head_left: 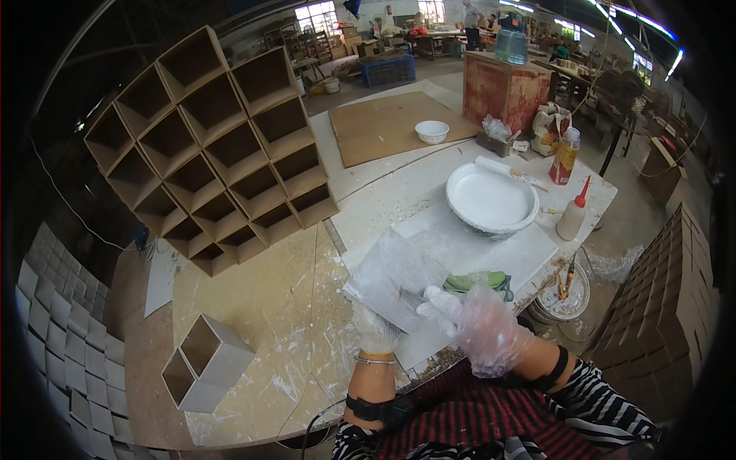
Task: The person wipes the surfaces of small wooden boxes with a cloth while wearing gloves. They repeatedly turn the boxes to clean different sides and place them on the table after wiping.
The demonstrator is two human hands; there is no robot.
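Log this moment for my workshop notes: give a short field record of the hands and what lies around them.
left hand: gloved, under and gripping a flat grey-white panel
right hand: in a clear plastic glove, fingertips on the panel's near edge
right of the panel: green object
beyond: white basin, squeeze bottle with a red tip
left: cubby rack, small two-cell box

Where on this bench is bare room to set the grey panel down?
Bare bench lies between the honeycomb shelf and the small box. Crowded around the white basin and bottles.
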